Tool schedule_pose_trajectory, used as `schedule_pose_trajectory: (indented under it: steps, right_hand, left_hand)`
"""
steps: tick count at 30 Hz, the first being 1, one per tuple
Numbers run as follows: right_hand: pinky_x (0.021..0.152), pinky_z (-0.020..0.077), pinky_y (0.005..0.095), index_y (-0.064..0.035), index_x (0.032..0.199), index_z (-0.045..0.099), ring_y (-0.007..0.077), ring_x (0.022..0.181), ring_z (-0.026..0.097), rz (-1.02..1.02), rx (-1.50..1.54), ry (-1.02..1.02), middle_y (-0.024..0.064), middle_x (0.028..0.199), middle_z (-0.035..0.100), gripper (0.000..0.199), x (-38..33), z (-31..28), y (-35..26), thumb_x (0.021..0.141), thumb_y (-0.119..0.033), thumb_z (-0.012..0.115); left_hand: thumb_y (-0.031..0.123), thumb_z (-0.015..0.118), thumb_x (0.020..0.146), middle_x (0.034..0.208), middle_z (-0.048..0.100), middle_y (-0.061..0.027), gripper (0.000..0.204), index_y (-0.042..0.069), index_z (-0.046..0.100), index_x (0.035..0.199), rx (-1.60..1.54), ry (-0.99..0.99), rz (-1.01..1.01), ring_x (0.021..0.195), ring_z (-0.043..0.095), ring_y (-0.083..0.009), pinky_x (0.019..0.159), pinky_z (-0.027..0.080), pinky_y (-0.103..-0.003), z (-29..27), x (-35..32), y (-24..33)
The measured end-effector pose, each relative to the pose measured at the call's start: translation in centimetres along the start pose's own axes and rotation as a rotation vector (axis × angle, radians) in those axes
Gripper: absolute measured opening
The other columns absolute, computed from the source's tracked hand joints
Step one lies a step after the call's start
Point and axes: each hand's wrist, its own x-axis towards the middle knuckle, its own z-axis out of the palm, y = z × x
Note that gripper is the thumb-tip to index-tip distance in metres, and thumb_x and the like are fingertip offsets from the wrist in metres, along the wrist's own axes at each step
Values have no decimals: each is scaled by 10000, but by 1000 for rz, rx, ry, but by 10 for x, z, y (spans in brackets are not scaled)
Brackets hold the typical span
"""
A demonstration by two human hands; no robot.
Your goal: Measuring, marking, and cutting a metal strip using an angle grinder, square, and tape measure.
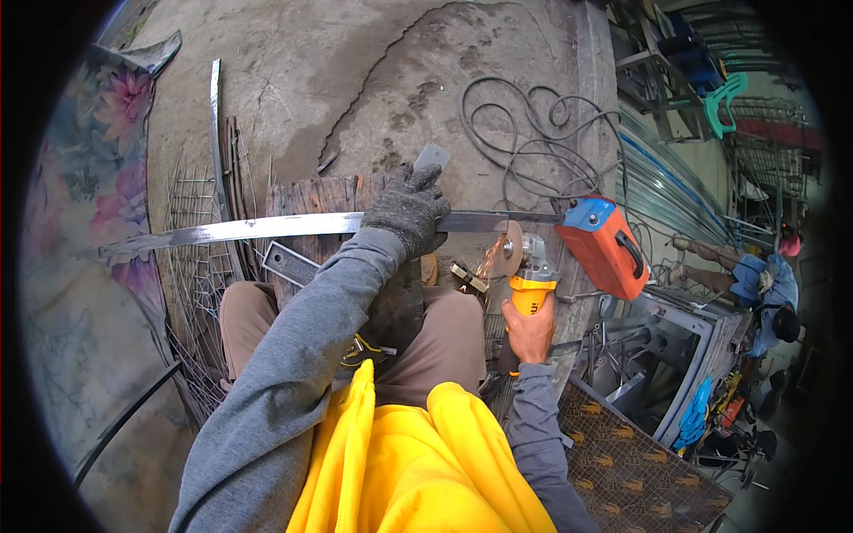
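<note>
The left hand (407, 210), in a grey knit work glove, is pressed flat with fingers closed down over a long flat grey steel bar (267, 228). The bar lies crosswise over a worn brown wooden block (315, 194) in front of the person's knees, and its left end reaches out over a rusty wire mesh panel (197, 258). The bare right hand (530, 333) is clamped around the body of a yellow handheld angle grinder (528, 286). The grinder's round disc (513, 250) meets the bar just to the right of the gloved hand, and orange sparks (475, 266) fly toward the person's lap.

Hazards judged from this position:

- Disc proximity. The glove sits near the disc. If the disc grabs and the grinder kicks left, the knit fabric can catch and pull the fingers in.
- Unclamped stock. Only hand pressure holds the bar on the block. Vibration can make it slide or pivot, which would pinch the disc and could shatter it.
- One-handed control. A single bare hand steadies the tool, so a kickback is hard to resist and the skin has no protection.
- Spark path. Sparks land near the brown trousers (444, 333) and the loose yellow cloth (418, 462) below, which could scorch or ignite.
- Cable. A black cord (524, 142) lies coiled on the concrete floor (355, 71) beside an orange and blue box-shaped machine (604, 244); it could snag or be nicked.
</note>
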Motion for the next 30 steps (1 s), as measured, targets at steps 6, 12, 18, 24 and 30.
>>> schedule_pose_trajectory:
  steps: [6, 12, 18, 24, 30]
  right_hand:
    - [809, 563, 526, -30, 1164, 576, 477, 919, 735, -45, -14, -7, 234, 967, 749, 545, 15, -2, -9, 787, -319, 843]
    - [826, 552, 444, -15, 1198, 597, 311, 895, 701, -156, 80, -115, 156, 1012, 716, 515, 35, -7, 10, 819, -270, 833]
    - [769, 558, 363, -24, 1312, 573, 195, 841, 656, -106, 470, -149, 69, 1073, 642, 462, 6, -37, 35, 900, -109, 763]
    - [672, 574, 324, -15, 1376, 534, 192, 788, 659, 111, 585, 13, 82, 1077, 627, 515, -34, -89, 36, 908, -85, 738]
    - [663, 571, 317, -30, 1369, 542, 186, 755, 657, 90, 587, 124, 72, 1029, 631, 495, -65, -132, 75, 917, -97, 732]
  left_hand:
    - [406, 857, 709, 1169, 705, -58, 429, 177, 750, 1056, 12, 7, 13, 1452, 478, -336, 1150, 408, -533, 3, -2, -3]
    - [416, 851, 702, 1150, 718, -46, 307, 188, 806, 902, 91, -67, -95, 1311, 547, -330, 1027, 479, -561, -9, 0, 4]
    - [548, 857, 706, 1410, 607, -98, 667, 192, 722, 1253, -38, 130, 45, 1404, 497, -331, 1134, 374, -608, 4, -3, -2]
    - [684, 871, 655, 1534, 484, -169, 1018, 209, 537, 1492, -19, 364, -109, 1520, 362, -415, 1274, 152, -665, -23, -73, -27]
    - [523, 889, 705, 1538, 521, -154, 883, 192, 583, 1464, -99, 78, -377, 1487, 440, -382, 1236, 335, -533, -84, -161, -107]
